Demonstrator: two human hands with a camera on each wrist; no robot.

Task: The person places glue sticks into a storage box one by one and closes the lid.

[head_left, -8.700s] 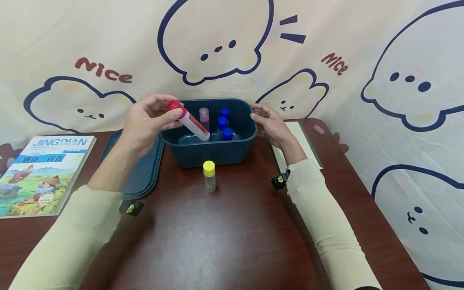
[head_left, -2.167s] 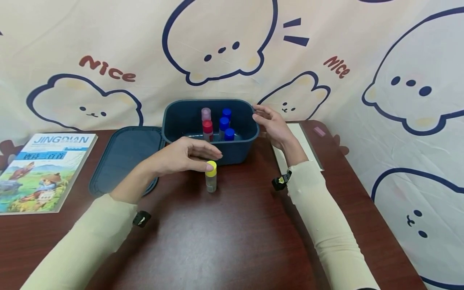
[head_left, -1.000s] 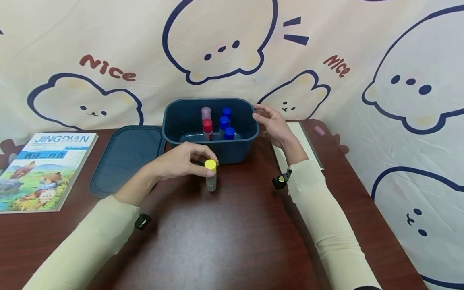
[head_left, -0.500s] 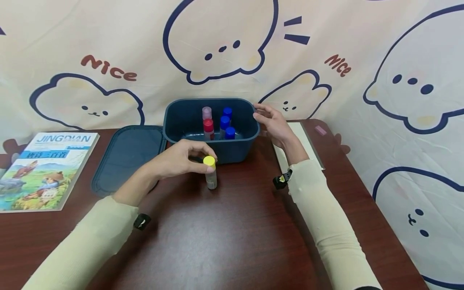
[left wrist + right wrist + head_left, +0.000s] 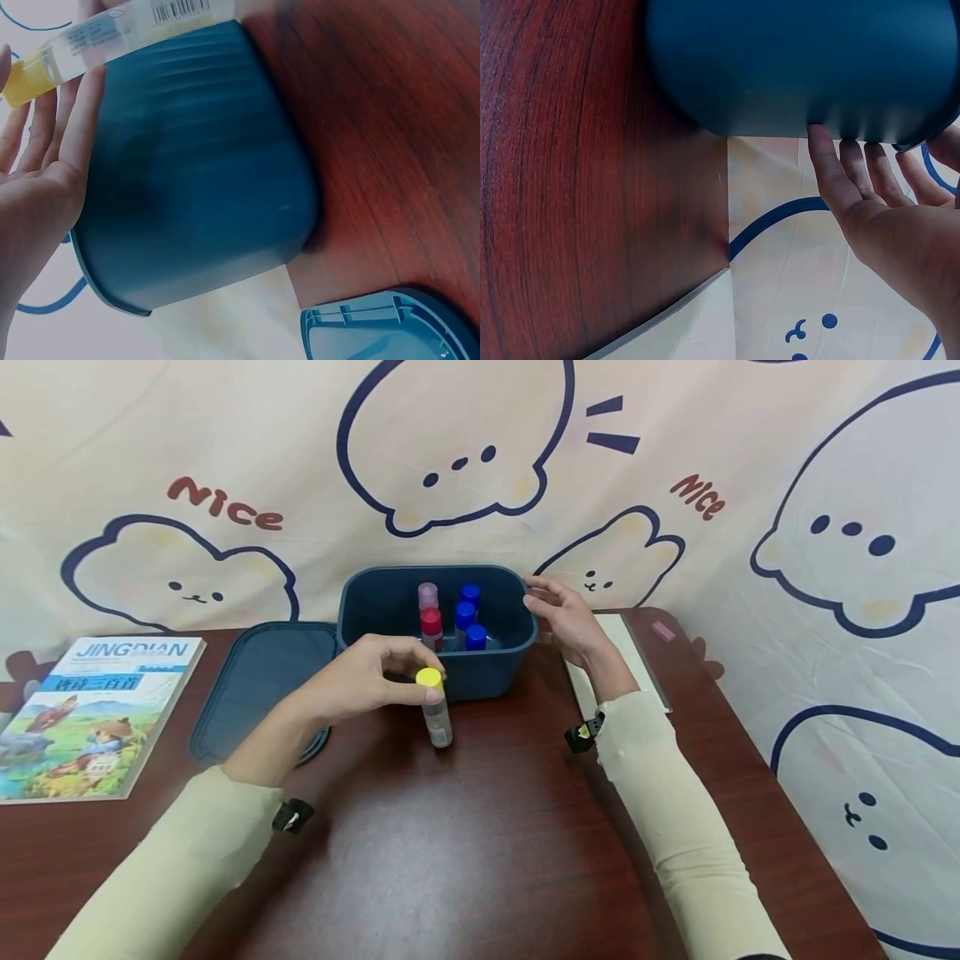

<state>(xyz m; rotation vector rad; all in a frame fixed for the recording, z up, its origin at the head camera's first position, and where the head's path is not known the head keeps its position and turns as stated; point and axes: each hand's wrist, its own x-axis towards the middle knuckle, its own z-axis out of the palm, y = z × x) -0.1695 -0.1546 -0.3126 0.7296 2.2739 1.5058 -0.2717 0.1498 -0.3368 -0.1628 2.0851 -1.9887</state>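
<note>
My left hand (image 5: 356,677) pinches a yellow-capped clear tube (image 5: 438,720), which looks like a glue stick, by its cap between thumb and fingers. The tube leans, cap toward the left, in front of the dark blue bin (image 5: 468,677). A label and barcode show on the tube (image 5: 142,30) in the left wrist view. Inside the bin stand a purple-capped tube (image 5: 427,597), a red-capped tube (image 5: 431,627) and three blue-capped tubes (image 5: 465,614). At the bin's right end is my right hand (image 5: 570,622); its extended fingers (image 5: 832,169) touch the outer wall, thumb beside the rim.
A dark blue lid (image 5: 270,685) lies left of the bin, partly behind my left forearm. Farther left is a book (image 5: 97,718). Under my right wrist lies a pale flat board (image 5: 626,652), with a small pink block (image 5: 663,630) beyond it. A patterned cloth hangs behind the table.
The red-capped tube, earlier in my left hand, now stands in the bin. My left hand has since taken the upright yellow-capped tube by its cap and tilted it. My right hand has stayed put.
</note>
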